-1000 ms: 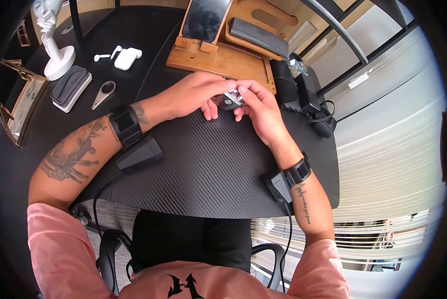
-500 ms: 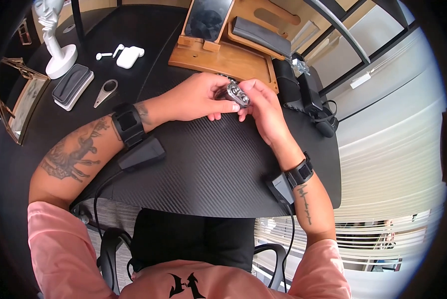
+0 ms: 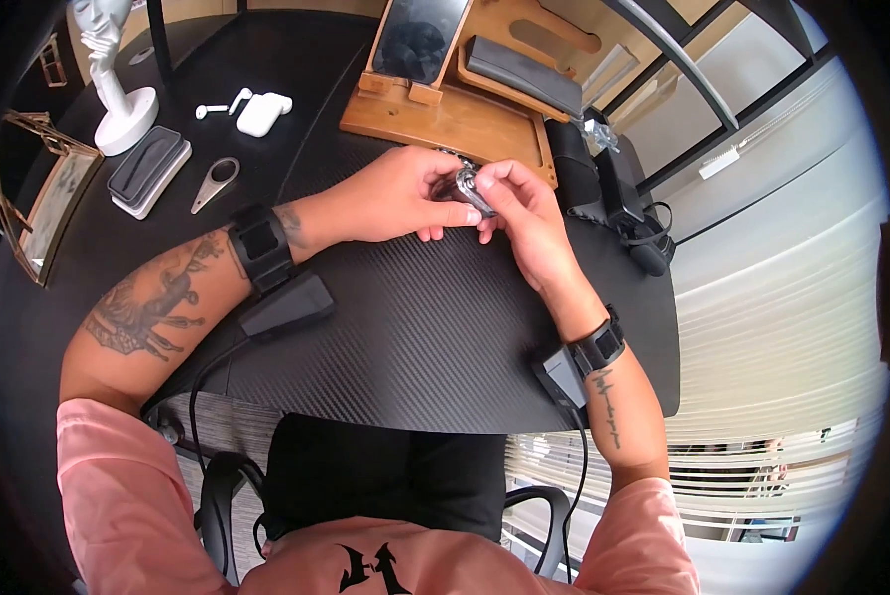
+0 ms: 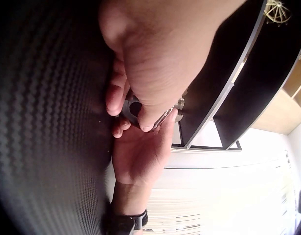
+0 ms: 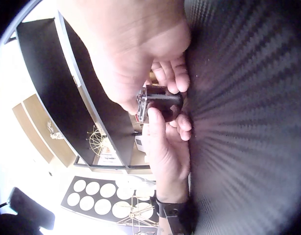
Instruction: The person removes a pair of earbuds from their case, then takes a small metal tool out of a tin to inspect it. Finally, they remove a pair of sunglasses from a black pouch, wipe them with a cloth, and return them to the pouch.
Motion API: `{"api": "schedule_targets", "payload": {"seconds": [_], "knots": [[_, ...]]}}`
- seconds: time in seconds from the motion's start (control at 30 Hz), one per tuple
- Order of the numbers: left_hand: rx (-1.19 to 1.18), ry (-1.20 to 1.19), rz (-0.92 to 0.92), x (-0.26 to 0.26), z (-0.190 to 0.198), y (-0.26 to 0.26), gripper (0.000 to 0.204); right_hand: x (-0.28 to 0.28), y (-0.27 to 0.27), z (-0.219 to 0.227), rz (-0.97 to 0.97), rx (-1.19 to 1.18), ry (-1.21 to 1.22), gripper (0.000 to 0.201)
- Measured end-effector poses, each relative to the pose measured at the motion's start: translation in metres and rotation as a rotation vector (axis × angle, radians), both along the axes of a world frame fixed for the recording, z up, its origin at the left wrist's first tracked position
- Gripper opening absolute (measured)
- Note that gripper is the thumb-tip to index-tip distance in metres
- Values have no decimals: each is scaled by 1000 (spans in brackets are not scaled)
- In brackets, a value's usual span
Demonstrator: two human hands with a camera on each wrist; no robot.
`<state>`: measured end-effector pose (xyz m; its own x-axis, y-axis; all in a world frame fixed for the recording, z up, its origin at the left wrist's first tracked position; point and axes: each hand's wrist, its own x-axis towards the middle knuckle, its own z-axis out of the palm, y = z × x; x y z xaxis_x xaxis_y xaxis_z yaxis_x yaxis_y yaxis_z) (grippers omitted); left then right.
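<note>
A person holds a small dark object with a metallic face (image 3: 473, 195) in both hands, just above a black surface (image 3: 385, 327), at the upper center of the head view. The left hand (image 3: 400, 198) grips the dark body, its thumb along the side; the right hand (image 3: 534, 228) curls in from the other side, thumb and forefinger at the metallic face.

Handling appears to be under way: the object is off the surface and both hands are on it. The pictures do not show how much is done or how much is left.

The metallic face points mostly upward, the rounded dark body toward the surface. In the head view, the face's long axis appears to slant from upper left to lower right, though fingers hide part of it. A wooden stand (image 3: 435, 127) sits just beyond the hands; a white earbud case (image 3: 258, 115) lies at upper left.
</note>
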<state>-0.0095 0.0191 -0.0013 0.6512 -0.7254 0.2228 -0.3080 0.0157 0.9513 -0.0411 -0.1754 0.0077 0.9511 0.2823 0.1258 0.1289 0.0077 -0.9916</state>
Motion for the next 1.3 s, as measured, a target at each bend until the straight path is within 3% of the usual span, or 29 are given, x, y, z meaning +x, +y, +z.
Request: {"api": "schedule_targets", "payload": {"seconds": [0.37, 0.63, 0.73, 1.3], "knots": [[34, -5, 5, -2, 1, 0, 26, -2, 1, 1, -27, -29, -11, 19], [24, 27, 8, -2, 2, -1, 26, 1, -6, 1, 72, 148, 84, 25], [11, 26, 14, -1, 0, 0, 27, 2, -7, -1, 54, 64, 55, 26], [11, -9, 23, 0, 0, -1, 26, 0, -7, 3, 80, 103, 68, 24]]}}
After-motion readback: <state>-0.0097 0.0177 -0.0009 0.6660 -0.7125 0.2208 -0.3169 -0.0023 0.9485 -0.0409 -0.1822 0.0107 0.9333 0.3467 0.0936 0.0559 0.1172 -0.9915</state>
